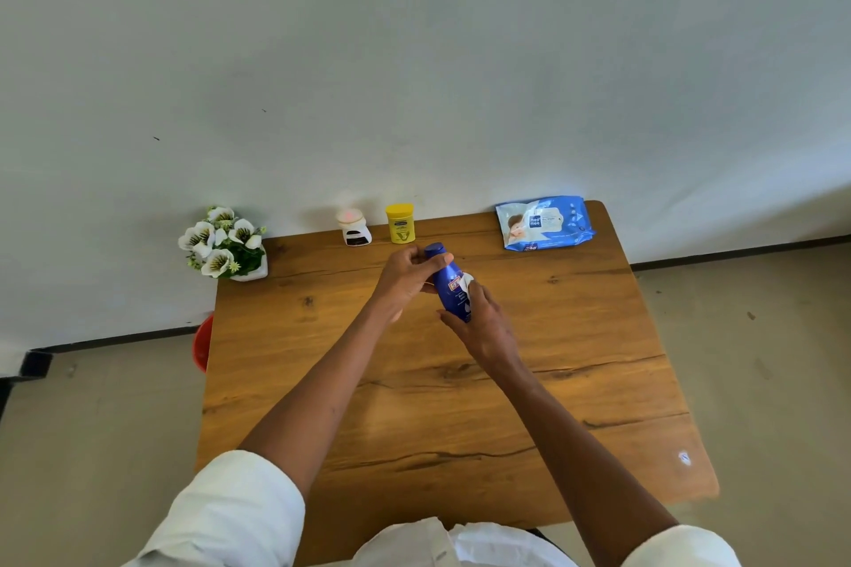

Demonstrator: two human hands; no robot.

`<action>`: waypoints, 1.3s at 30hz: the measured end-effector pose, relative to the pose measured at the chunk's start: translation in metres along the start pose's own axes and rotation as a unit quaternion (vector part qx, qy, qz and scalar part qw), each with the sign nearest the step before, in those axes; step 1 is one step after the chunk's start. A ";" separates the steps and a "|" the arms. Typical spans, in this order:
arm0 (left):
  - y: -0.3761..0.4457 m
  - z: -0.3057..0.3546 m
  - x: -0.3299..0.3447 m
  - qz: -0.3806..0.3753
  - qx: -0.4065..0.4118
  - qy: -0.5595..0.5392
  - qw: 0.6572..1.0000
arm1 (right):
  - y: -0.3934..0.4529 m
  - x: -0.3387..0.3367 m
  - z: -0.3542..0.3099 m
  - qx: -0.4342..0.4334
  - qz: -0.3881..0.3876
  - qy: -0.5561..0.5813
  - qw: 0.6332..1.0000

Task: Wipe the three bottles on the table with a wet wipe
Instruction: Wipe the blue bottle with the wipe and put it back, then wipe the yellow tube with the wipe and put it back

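A dark blue bottle point(447, 279) is held tilted above the middle of the wooden table point(414, 382). My left hand point(405, 279) grips its upper part near the cap. My right hand point(479, 322) presses a white wet wipe point(466, 281) against the bottle's lower side. A yellow bottle point(400, 223) and a small white bottle point(353, 228) with a pink top stand upright at the table's far edge, apart from both hands.
A blue pack of wet wipes point(545, 223) lies at the far right of the table. White artificial flowers in a pot point(225, 244) stand at the far left corner. A red object point(202, 343) shows beside the table's left edge on the floor.
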State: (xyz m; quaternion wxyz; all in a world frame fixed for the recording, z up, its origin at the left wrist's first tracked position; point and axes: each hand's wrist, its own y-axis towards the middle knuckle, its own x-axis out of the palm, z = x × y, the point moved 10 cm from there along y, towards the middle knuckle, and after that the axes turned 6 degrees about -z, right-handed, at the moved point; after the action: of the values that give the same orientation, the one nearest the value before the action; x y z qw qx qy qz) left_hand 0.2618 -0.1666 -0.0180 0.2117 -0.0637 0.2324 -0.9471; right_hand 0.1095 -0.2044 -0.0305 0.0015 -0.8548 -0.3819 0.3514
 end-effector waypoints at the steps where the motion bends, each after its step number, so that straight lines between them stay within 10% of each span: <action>1: 0.005 0.002 0.001 -0.001 0.003 -0.003 1.000 | 0.004 -0.001 0.002 0.001 -0.007 0.040 0.999; 13: 0.050 0.008 0.012 -0.066 -0.019 -0.001 0.998 | 0.032 -0.014 0.036 0.070 0.026 0.412 0.908; 22: 0.107 0.050 0.011 0.081 0.077 0.309 0.945 | 0.033 -0.023 0.099 0.237 0.091 0.480 0.840; 39: 0.146 0.038 0.014 0.098 0.092 0.370 0.919 | 0.025 -0.011 0.116 0.278 0.048 0.585 0.760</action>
State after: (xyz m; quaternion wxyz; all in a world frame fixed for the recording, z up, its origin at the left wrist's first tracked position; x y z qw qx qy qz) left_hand 0.3115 -0.3058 -0.0523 0.2074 0.3342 0.2108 -0.8949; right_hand 0.0506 -0.2602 -0.1183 0.4453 -0.8733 -0.1510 -0.1271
